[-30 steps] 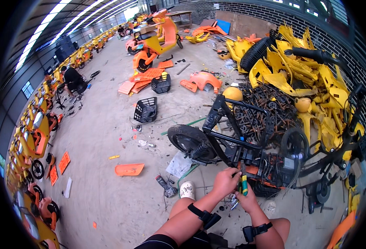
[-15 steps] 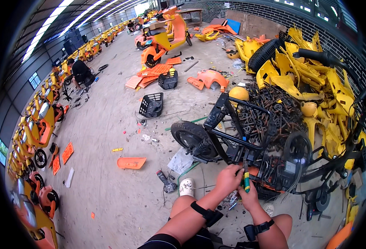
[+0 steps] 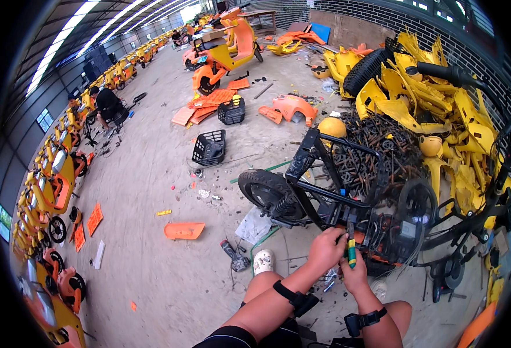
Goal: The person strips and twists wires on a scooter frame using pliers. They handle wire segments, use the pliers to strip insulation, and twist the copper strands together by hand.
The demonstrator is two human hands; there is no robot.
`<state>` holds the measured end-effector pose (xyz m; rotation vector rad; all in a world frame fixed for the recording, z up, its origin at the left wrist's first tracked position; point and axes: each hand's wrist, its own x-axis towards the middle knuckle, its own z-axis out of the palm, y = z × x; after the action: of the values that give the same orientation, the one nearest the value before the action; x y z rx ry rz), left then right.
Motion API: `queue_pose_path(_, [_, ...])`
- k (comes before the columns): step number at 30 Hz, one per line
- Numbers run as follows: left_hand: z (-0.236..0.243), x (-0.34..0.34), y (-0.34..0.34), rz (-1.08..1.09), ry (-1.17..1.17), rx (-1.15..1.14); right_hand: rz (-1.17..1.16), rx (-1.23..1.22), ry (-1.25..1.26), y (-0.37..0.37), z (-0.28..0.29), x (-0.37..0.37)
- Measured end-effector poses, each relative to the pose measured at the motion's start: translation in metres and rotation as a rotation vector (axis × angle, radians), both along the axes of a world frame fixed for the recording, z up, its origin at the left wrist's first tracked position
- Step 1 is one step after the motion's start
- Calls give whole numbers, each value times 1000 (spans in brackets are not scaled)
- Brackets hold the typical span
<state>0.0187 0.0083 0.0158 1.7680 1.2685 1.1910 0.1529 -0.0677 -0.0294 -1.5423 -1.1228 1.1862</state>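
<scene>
A black scooter frame (image 3: 342, 200) with bare wiring lies on its side in front of me. My right hand (image 3: 355, 274) is closed round pliers with green and yellow handles (image 3: 351, 255), whose jaws point up at the frame's wiring. Just left of the pliers, my left hand (image 3: 326, 250) is closed with its fingers pressed together near an orange part. Whatever those fingers pinch is hidden. The frame's rear wheel (image 3: 270, 194) lies beyond my hands to the left, and a battery-like boxed part (image 3: 407, 231) sits among the cables to the right.
A cordless power tool (image 3: 235, 256) lies on the floor left of my shoe. Black crates (image 3: 209, 148) and orange panels (image 3: 184, 231) are scattered farther off. Yellow body panels (image 3: 409, 98) and dark metal parts (image 3: 377, 145) are heaped at right. Scooters line the left; a person (image 3: 109, 105) crouches there.
Both hands and the pliers have shifted slightly right along the scooter frame. The left hand stays beside the pliers, and the right keeps its grip on them.
</scene>
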Motion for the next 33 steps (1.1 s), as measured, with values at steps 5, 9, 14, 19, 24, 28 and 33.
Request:
queue_pose_path(5, [3,-7,7,-23,-1,-45,-9,65,-196,2,-35,0])
queue_pose_path(9, [-10,-26,12,-86,94,-152,-45,-97,8,-2,0,-26])
queue_pose_path(14, [-16,-34,15,-161,140,-185,-58,-112,-15,-11,-3,-29])
queue_pose_path(19, [-6,-32,11,-148,127,-188,-120,-157,103,-14,-1,-27])
queue_pose_path(24, [6,-24,2,-108,58,-225,-153,-199,318,-17,17,-27])
queue_pose_path(28, [10,-13,-10,-72,75,-127,-159,-215,377,-25,30,-21])
queue_pose_path(33, [13,6,-20,-21,90,-44,-137,-178,324,-27,30,-1])
